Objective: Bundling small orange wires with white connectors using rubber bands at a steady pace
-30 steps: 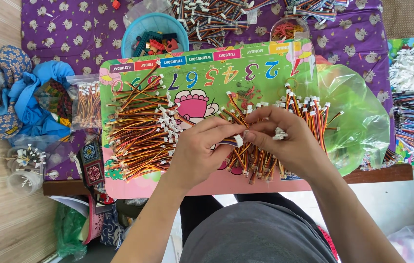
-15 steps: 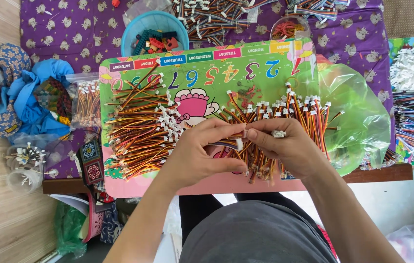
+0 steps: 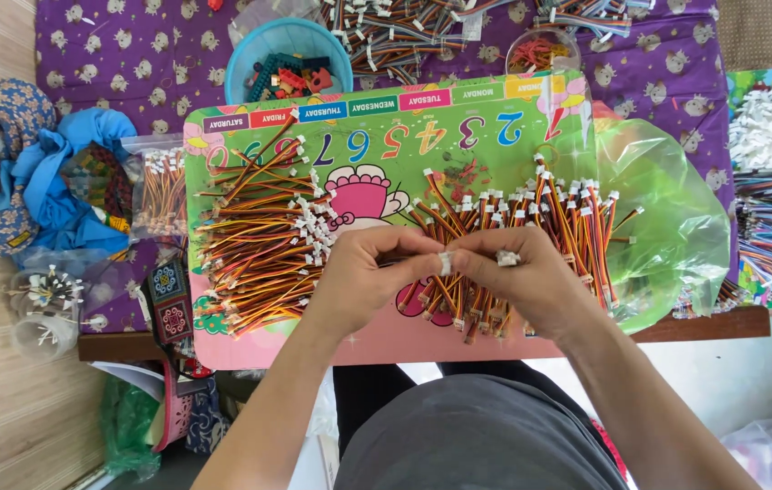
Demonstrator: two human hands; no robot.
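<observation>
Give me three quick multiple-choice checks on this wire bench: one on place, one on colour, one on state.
1. Where does the loose wire pile lie on the board?
A. On its left part
B. On its right edge
C. Off it, on the floor

2. What colour is the bowl above the board?
A. Red
B. Light blue
C. Black

3. What are both hands doing?
A. Resting flat
B. Pinching a white connector
C. Lifting the bowl

Answers: 1 A, the pile sits left of the hands. 2 B, its rim is light blue. 3 B, left hand and right hand meet at the connector.
</observation>
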